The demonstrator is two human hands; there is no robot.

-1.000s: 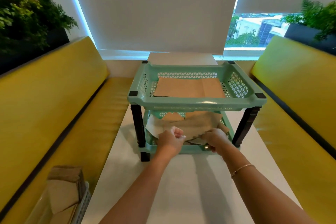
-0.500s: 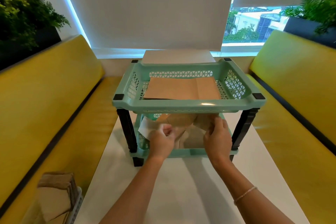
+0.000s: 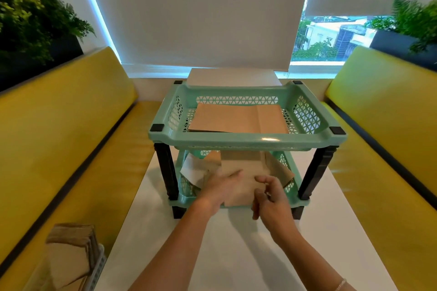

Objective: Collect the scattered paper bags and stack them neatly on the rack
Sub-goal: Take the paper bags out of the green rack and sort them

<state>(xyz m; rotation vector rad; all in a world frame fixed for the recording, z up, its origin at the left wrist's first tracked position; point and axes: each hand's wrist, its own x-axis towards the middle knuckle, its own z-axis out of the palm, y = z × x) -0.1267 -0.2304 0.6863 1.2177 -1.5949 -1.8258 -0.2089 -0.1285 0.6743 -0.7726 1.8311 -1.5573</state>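
Note:
A mint-green two-tier rack (image 3: 248,140) with black legs stands on the white table (image 3: 236,255). Its top tier holds a flat, tidy stack of brown paper bags (image 3: 236,118). The lower tier holds several crumpled, overlapping bags (image 3: 196,170). Among them, one brown paper bag (image 3: 241,165) lies in the middle and sticks out over the front rim. My left hand (image 3: 220,188) rests on this bag's left part with fingers stretched across it. My right hand (image 3: 269,196) pinches its near right edge with curled fingers.
Yellow benches (image 3: 59,137) run along both sides of the table. At the lower left, a white basket (image 3: 97,269) on the bench holds more brown bags (image 3: 68,257). A white flat board (image 3: 234,77) lies behind the rack. Planters stand behind both backrests.
Both hands have come together at the front of the lower tier. The bag they were handling now lies flatter, in the middle, reaching over the front rim.

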